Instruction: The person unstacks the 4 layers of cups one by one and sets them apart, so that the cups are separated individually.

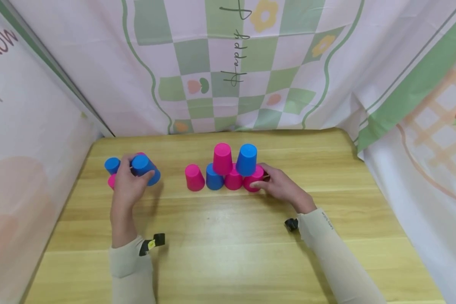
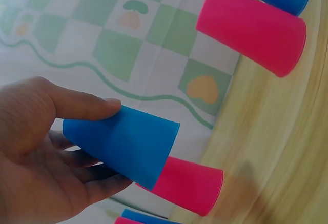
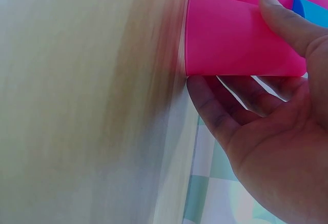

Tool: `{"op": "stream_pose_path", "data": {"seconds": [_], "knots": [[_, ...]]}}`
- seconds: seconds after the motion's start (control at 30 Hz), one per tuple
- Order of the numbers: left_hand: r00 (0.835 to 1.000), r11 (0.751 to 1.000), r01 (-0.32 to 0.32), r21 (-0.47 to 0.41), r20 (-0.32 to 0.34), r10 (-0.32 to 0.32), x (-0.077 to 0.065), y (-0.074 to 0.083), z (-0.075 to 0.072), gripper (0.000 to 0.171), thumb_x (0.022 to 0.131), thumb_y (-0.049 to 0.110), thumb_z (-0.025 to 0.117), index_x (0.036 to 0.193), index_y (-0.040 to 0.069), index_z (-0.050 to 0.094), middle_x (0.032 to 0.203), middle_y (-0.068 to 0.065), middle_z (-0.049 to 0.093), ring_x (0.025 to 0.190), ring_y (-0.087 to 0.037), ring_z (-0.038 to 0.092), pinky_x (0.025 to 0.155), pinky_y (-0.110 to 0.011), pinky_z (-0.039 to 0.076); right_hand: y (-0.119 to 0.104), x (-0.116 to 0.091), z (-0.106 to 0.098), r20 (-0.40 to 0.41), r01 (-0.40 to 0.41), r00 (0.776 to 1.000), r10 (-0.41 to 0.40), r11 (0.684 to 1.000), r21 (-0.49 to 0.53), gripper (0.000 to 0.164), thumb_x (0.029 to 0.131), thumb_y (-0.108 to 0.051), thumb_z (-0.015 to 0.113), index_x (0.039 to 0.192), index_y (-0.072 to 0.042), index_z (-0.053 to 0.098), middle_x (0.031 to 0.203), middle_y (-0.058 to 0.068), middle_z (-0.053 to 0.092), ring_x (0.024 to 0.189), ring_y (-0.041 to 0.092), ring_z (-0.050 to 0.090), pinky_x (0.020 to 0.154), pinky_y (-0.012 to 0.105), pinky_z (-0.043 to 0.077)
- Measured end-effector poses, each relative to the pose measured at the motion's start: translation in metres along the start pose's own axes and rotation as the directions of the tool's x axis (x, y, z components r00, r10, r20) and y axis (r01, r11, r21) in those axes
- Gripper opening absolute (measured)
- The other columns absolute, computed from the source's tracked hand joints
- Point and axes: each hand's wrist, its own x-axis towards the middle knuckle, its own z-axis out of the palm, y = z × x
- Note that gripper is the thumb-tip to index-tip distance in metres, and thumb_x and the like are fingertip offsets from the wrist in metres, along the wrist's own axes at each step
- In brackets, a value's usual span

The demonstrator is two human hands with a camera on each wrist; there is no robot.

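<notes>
My left hand (image 1: 130,183) holds an upside-down blue cup (image 1: 146,170) between thumb and fingers at the left of the table. In the left wrist view this blue cup (image 2: 125,144) overlaps a pink cup (image 2: 192,185) behind it. My right hand (image 1: 279,183) grips the rightmost pink cup (image 1: 252,184) of a row, thumb on the near side and fingers behind. The right wrist view shows that pink cup's rim (image 3: 187,39) at the tabletop. On the row stand an upper pink cup (image 1: 222,159) and an upper blue cup (image 1: 247,160), side by side.
The row's other cups are a pink cup (image 1: 194,178) at its left end, a blue cup (image 1: 214,177) and a middle pink cup (image 1: 233,179). Beside my left hand are another blue cup (image 1: 112,164) and a partly hidden pink cup (image 1: 111,181). A patterned curtain (image 1: 228,101) hangs behind the wooden table (image 1: 220,253).
</notes>
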Motion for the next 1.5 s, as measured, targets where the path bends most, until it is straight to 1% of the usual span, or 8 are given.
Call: {"op": "stream_pose_path", "data": {"seconds": [0.27,0.43,0.7,1.03,1.3,1.5], "knots": [[0.995,0.994,0.098,0.054,0.014,-0.099,0.002,-0.004,-0.001,0.076,0.099,0.01,0.072,0.161,0.005,0.028,0.168,-0.024,0.033,0.154,-0.049,0.032,0.119,-0.073,0.03,0.0,-0.001,0.0,0.001,-0.002,1.0,0.002,1.0,0.001,0.052,0.097,-0.037,0.077,0.142,-0.018,0.058,0.12,0.006,0.067,0.109,0.027,0.062,0.095,0.041,0.056],[0.99,0.989,0.132,0.068,0.033,-0.134,0.004,-0.007,0.0,0.077,0.1,0.009,0.07,0.161,0.004,0.025,0.169,-0.024,0.031,0.155,-0.05,0.03,0.119,-0.074,0.03,0.001,-0.001,0.001,0.0,-0.002,1.0,0.002,1.0,0.002,0.052,0.097,-0.038,0.077,0.142,-0.018,0.058,0.12,0.006,0.067,0.109,0.027,0.062,0.095,0.042,0.056],[0.987,0.985,0.157,0.072,0.034,-0.16,0.007,-0.012,0.001,0.078,0.1,0.01,0.069,0.162,0.002,0.024,0.169,-0.026,0.028,0.155,-0.051,0.028,0.119,-0.074,0.03,0.001,-0.001,0.001,0.0,-0.007,1.0,0.007,1.0,0.004,0.052,0.097,-0.035,0.076,0.143,-0.018,0.058,0.121,0.006,0.067,0.111,0.028,0.061,0.096,0.042,0.056],[0.984,0.981,0.176,0.078,0.016,-0.177,0.012,-0.018,0.004,0.078,0.098,0.008,0.071,0.16,0.0,0.025,0.168,-0.027,0.031,0.154,-0.049,0.03,0.12,-0.071,0.031,0.001,-0.001,0.0,0.006,-0.025,1.0,0.025,1.0,0.004,0.054,0.097,-0.039,0.076,0.143,-0.02,0.057,0.123,0.006,0.066,0.112,0.028,0.061,0.095,0.042,0.056],[0.981,0.977,0.192,0.09,0.015,-0.194,0.015,-0.02,0.006,0.078,0.098,0.009,0.07,0.161,0.001,0.025,0.167,-0.027,0.032,0.154,-0.049,0.032,0.119,-0.071,0.032,0.0,-0.001,0.0,0.0,-0.004,1.0,0.004,1.0,0.011,0.052,0.097,-0.035,0.077,0.143,-0.019,0.058,0.122,0.006,0.067,0.111,0.028,0.062,0.095,0.042,0.057],[0.979,0.974,0.201,0.106,0.01,-0.203,0.016,-0.023,0.008,0.077,0.097,0.008,0.07,0.16,0.0,0.026,0.165,-0.029,0.033,0.153,-0.05,0.033,0.118,-0.072,0.033,0.001,-0.001,0.0,0.002,-0.008,1.0,0.008,1.0,0.018,0.052,0.097,-0.036,0.077,0.143,-0.019,0.058,0.122,0.006,0.067,0.111,0.028,0.062,0.094,0.042,0.057]]}}
